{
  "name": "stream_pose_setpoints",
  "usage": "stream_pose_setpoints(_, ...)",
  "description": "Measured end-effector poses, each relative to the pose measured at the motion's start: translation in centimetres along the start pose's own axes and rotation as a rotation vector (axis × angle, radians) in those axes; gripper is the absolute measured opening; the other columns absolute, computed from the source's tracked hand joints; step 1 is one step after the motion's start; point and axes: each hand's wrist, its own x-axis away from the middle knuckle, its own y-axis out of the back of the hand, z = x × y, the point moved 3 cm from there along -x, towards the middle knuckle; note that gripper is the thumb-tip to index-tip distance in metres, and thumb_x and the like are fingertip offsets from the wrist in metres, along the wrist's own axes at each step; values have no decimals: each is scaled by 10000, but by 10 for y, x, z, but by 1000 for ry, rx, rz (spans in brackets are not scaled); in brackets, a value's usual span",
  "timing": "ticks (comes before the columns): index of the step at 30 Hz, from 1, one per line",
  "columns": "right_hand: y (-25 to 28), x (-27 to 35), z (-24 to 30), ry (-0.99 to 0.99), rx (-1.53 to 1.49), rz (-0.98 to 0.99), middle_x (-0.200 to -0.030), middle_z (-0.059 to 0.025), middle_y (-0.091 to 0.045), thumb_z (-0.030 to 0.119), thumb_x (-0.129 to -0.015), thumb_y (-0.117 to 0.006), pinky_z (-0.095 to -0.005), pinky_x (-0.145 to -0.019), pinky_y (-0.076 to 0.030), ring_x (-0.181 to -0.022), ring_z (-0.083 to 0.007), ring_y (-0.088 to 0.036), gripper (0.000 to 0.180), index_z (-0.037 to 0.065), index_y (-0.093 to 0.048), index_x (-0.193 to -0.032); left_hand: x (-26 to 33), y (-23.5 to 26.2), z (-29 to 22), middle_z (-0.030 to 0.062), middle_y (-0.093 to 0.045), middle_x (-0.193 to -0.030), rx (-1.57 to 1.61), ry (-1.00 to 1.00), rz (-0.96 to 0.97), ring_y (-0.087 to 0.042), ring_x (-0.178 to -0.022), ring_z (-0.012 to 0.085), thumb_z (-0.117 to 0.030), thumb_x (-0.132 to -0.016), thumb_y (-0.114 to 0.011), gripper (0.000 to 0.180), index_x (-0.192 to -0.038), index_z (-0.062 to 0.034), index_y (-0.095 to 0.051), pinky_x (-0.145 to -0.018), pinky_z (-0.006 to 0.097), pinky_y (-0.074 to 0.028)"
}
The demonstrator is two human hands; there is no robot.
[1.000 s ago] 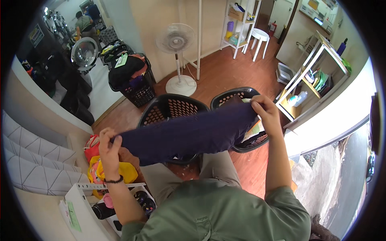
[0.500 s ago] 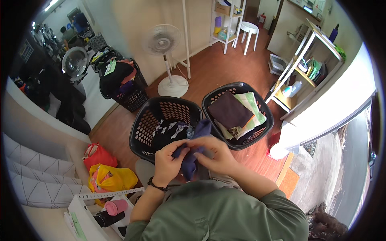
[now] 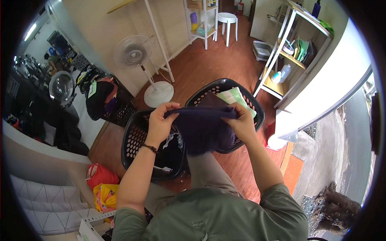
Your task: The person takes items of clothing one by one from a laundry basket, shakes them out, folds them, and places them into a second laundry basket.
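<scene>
A dark purple-blue garment [image 3: 205, 128] hangs spread between my two hands, its kind not clear. My left hand [image 3: 160, 123] pinches its upper left corner and my right hand [image 3: 242, 123] its upper right, thumbs toward each other. Below and to the left, a black laundry basket [image 3: 126, 154] holds rumpled dark and patterned clothes [image 3: 169, 152]. Another black laundry basket [image 3: 260, 110] stands to the right, with a folded brown cloth [image 3: 207, 99] and a folded green-and-white towel [image 3: 237, 95] in it. The hanging garment hides part of both baskets.
A white standing fan [image 3: 159, 94] is beyond the left basket. A heaped basket of clothes [image 3: 105, 94] stands farther left. Red [image 3: 100, 176] and yellow [image 3: 105, 197] bags lie at lower left. A white-framed shelf [image 3: 270, 82] stands at the right, a white stool [image 3: 227, 19] at the back.
The garment was bunched between my hands close to my body. Now my hands are farther apart and farther forward, with the garment opened out. The head view has shifted.
</scene>
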Motion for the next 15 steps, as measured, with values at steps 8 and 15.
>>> stream_pose_setpoints(8, 30, -4, -30, 315, 351, -280, -942, -126, -671, -73, -648, -578, -350, -777, -490, -872, -297, -623, 366, 57, -667, -978, -51, -63, 30, 92, -698, -965, -342, -372, 60, -649, -927, 237, 137, -773, -577, 288, -979, -27, -691, -844, 336, -507)
stream_pose_setpoints(15, -12, 23, -143, -272, 341, 148, -880, -142, -687, 9, -751, -662, -345, -767, -505, -876, -267, -679, 354, 71, -618, -1097, -48, -74, 120, 52, -698, -872, -804, -238, 487, -601, -903, 253, 50, -772, -585, 279, -916, -138, -733, -902, 381, -397)
